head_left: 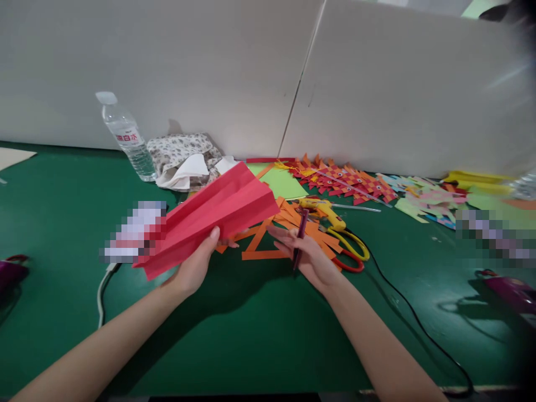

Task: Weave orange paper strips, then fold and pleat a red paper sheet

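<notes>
My left hand (195, 265) grips a red sheet of paper (221, 212) with lengthwise pleats, its thumb on top and its other fingers mostly hidden beneath. The sheet is held tilted above the table. In my right hand (316, 259) is a thin dark maroon stick, shaped like a pen (300, 240), standing nearly upright between the fingers. Past both hands lies a loose pile of orange paper strips (262, 254). Just beyond my right hand are a yellow glue gun (320, 209) and scissors with yellow and red handles (354, 265).
At the back left, a water bottle (129, 139) leans beside a patterned cloth pouch (180, 148). A blurred-out phone (136, 231) has a white cable (99, 296). Woven red-orange paper pieces (343, 178) lie by the wall. A black cord (404, 304) crosses the right side.
</notes>
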### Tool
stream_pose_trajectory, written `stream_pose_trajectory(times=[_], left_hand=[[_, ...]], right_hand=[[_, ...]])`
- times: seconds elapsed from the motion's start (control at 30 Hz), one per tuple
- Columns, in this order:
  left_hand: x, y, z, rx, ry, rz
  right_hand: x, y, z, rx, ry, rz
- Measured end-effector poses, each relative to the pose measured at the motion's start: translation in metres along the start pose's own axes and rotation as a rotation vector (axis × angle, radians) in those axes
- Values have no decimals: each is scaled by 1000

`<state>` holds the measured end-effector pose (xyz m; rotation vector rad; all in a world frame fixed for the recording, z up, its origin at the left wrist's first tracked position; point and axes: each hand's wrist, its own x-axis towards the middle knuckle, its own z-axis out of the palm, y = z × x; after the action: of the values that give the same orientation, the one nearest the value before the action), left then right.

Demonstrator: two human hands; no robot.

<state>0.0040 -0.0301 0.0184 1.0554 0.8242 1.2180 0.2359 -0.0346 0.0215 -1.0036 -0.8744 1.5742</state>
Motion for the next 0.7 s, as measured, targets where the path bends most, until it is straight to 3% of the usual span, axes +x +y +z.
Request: stream_pose_trajectory(times=[0.13,0.23,0.5,0.6,0.7], left_hand=[[5,8,1,-43,-239,-95],[6,10,-3,-49,-328,-167],[4,11,1,52,-335,-114],[0,7,2,190,-334,-123],[-3,-1,0,433,-251,-172]], right_hand=[[4,3,0,64,39,-105],[4,2,1,100,94,-190],[4,-2,1,177,148,-179],[4,-5,1,210,220,-178],[1,-10,0,203,217,-155]])
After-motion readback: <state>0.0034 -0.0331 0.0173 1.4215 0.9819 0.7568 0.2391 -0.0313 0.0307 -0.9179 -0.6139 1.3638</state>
